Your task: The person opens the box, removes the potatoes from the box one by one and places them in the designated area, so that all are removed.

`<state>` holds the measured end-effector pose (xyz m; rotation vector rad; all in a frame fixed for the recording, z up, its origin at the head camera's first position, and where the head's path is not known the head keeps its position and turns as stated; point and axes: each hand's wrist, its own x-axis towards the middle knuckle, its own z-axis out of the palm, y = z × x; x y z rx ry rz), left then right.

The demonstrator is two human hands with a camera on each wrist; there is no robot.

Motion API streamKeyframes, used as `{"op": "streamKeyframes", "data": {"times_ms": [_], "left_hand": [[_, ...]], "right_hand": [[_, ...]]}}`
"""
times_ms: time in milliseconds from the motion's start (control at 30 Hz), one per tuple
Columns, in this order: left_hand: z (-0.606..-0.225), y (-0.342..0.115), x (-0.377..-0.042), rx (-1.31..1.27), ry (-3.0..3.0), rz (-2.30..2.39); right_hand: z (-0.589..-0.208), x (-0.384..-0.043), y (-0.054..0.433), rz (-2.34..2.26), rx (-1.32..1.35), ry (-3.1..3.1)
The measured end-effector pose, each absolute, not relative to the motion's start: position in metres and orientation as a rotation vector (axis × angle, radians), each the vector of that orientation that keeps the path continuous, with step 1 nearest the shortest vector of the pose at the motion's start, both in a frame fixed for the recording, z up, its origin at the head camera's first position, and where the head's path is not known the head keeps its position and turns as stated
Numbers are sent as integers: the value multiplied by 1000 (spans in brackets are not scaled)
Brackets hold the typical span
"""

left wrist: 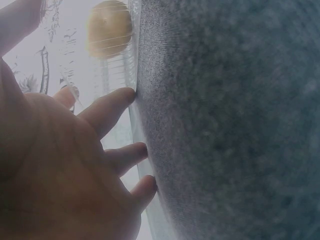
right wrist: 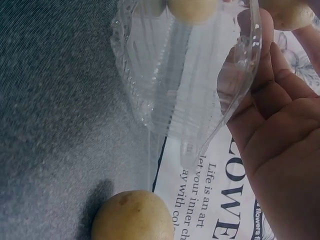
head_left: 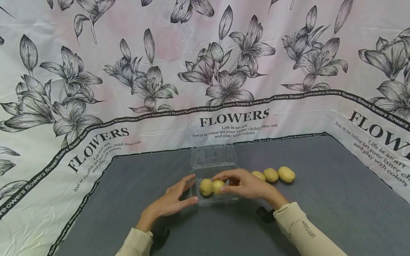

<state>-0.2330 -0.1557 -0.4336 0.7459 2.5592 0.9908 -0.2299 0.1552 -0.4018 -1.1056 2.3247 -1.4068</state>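
Note:
A clear plastic clamshell box (head_left: pixel 208 203) lies on the grey table, its lid (head_left: pixel 214 156) folded back toward the wall. Inside its left part rests a yellow lemon (head_left: pixel 206 187). My right hand (head_left: pixel 245 184) reaches over the box and pinches another lemon (head_left: pixel 219 186) between thumb and fingers, close beside the first. That held lemon (right wrist: pixel 287 12) appears at the top of the right wrist view, above the box's rim. With fingers spread, my left hand (head_left: pixel 173 199) is at the box's left side; its fingertips (left wrist: pixel 127 96) are right at the plastic edge.
To the right of the box, lemons sit in a row: one (head_left: pixel 258 175) partly behind my right hand, one (head_left: pixel 271 175) in the middle and one (head_left: pixel 286 174) at the end. A white flower-printed cloth (head_left: pixel 160 131) borders the table at the back and sides.

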Motion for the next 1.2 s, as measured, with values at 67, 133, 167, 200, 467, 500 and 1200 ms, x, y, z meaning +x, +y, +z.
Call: {"op": "streamKeyframes", "data": {"times_ms": [67, 133, 167, 200, 467, 500, 1200], "left_hand": [[-434, -156, -233, 748, 2563, 992], [-434, -156, -233, 748, 2564, 992], [-434, -156, -233, 747, 2564, 992], [-434, -156, -233, 745, 2564, 990], [-436, -156, -234, 736, 2565, 984], [-436, -156, -234, 737, 2565, 984], [-435, -157, -234, 750, 2555, 986]], "right_hand": [[-401, -229, 157, -1414, -1081, 2329], [-401, -229, 158, -1421, -1066, 2335], [-401, -229, 159, -1422, -1061, 2341], [-401, -229, 160, -1427, -1064, 2341], [-400, -228, 169, -1432, -1013, 2377], [-399, -228, 170, -1431, -1002, 2385], [-404, -224, 202, -1469, -970, 2439]]}}
